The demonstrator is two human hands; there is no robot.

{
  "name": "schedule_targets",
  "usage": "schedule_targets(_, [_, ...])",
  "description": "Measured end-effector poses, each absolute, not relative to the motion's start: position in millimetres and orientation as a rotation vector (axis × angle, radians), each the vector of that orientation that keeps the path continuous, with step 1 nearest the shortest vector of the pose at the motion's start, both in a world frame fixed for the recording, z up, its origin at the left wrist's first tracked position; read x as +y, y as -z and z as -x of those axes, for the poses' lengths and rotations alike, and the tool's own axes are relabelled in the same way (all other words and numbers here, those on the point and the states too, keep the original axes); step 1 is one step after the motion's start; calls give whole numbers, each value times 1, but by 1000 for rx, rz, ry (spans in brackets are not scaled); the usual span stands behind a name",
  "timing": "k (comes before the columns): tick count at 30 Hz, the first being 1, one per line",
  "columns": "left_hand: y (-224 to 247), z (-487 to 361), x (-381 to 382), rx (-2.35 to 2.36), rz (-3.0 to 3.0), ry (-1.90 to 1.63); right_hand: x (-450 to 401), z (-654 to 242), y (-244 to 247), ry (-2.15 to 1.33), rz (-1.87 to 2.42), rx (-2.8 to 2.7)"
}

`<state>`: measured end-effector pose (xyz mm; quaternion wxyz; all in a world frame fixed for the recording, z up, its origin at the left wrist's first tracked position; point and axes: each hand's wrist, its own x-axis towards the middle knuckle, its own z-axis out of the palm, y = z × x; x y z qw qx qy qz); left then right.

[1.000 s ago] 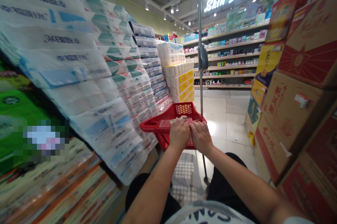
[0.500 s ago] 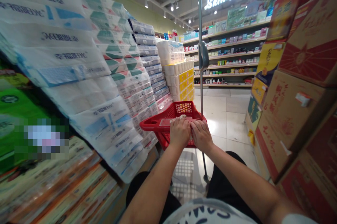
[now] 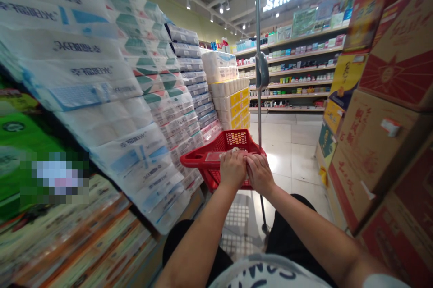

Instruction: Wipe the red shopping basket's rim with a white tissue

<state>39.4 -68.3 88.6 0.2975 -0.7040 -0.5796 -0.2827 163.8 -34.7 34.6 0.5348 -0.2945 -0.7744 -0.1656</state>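
Observation:
A red plastic shopping cart [image 3: 199, 158] stands in front of me, with its perforated basket opening away from my body. My left hand [image 3: 233, 168] is closed over the middle of the cart's handle. Right beside it, touching, my right hand [image 3: 260, 171] is closed over the handle's right part. A clear label panel shows on the handle left of my fingers. Something small and pale [image 3: 235, 149] shows just beyond my left fingers, too little of it visible to name. A grey metal pole [image 3: 259, 116] rises upright at the cart's right side.
Stacked tissue packs [image 3: 135, 144] line the left side, close to the cart. Piled cardboard cartons [image 3: 368, 139] border the right. Pale floor tiles [image 3: 279, 141] run between them toward shelves [image 3: 287, 71] of small goods under a lit sign. A green package [image 3: 20, 144] sits at far left.

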Motion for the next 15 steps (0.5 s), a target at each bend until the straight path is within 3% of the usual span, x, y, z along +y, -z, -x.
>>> schedule_targets(8, [-67, -34, -67, -1394, 1845, 843, -28, -176, -33, 422, 598, -1853])
schedule_targets(15, [-91, -44, -66, -1517, 1881, 661, -28, -173, -31, 408, 553, -1818])
